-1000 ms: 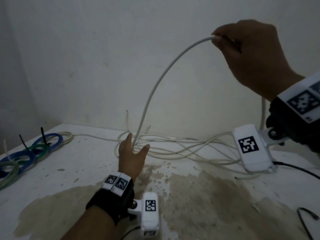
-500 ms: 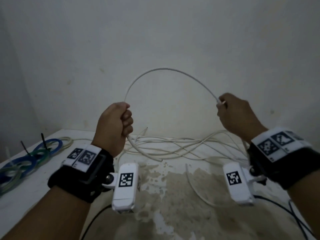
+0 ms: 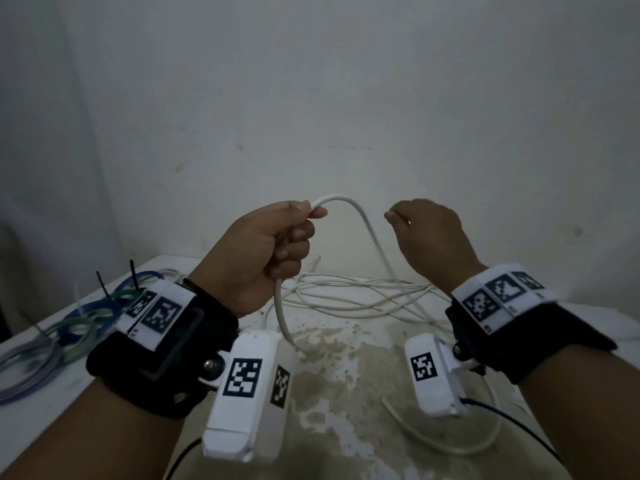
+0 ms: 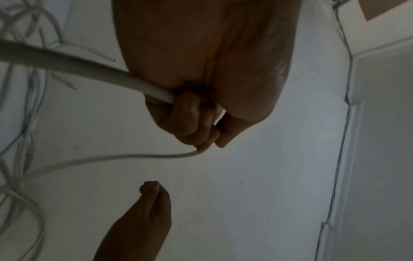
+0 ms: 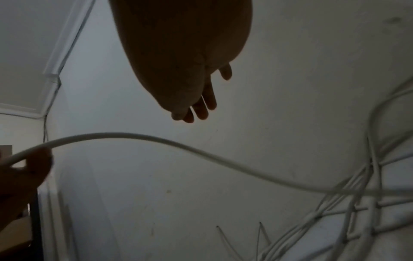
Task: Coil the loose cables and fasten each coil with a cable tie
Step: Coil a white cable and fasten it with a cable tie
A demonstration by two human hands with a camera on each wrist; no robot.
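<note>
Above the stained worktop (image 3: 346, 393), left hand (image 3: 263, 251) gripped a white cable (image 3: 367, 230) in a fist, right hand (image 3: 429, 237) just beside it, fingers relaxed, held nothing, loose tangle trailing behind.

Plain, bare room, perhaps a makeshift home workspace: unpainted-looking white wall (image 3: 311, 98) marked with small stains, white bench (image 3: 346, 393) pushed into the corner with a blotchy brown stain, loose white cables (image 3: 346, 299) heaped at the back, tied blue and green coils (image 3: 86, 317) at the left edge.
</note>
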